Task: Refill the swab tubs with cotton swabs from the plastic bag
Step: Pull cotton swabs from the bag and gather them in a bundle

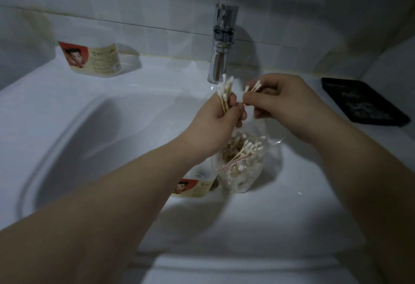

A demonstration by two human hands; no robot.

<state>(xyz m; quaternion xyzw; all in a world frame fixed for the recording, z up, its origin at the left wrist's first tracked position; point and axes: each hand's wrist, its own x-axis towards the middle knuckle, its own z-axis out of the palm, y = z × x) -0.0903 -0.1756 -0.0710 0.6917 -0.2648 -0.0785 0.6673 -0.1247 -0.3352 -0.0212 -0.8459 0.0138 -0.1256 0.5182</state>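
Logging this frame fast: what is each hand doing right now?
Left hand: grips a bundle of cotton swabs.
Right hand: pinches a smaller bunch of swabs.

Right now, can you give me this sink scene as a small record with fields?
left hand: grips a bundle of white-tipped cotton swabs
right hand: pinches a few more swabs
clear plastic bag: holds swabs, below both hands
near labelled tub: beside the bag, partly behind the left arm
far labelled tub: back-left ledge of the white sink
also: chrome tap, flat black phone at right
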